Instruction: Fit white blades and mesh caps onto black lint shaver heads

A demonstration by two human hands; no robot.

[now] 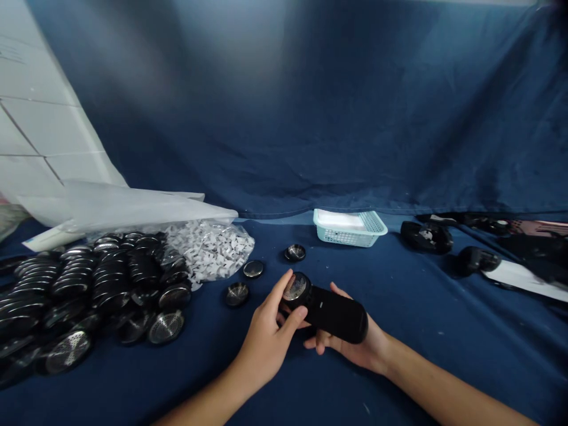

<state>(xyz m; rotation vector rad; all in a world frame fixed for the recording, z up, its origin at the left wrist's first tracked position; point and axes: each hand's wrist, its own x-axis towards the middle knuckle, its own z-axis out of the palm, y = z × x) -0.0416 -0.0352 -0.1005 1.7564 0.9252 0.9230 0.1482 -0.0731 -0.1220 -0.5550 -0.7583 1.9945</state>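
Observation:
A black fabric shaver with a round perforated metal head lies slantwise between my hands, head to the upper left. My left hand is closed around the head, with thumb and fingers on its rim. Beneath the handle, my right hand supports the body; part of its palm is hidden by the shaver. Just beyond my left hand are three loose round black-rimmed metal mesh covers: one cover nearest the hand, another cover behind it, and a third cover farther right.
Rows of stacked black-rimmed covers fill the left side. Behind them, a clear bag holds small white pieces. A light-blue basket stands by the blue curtain. Black parts and a white strip lie at right.

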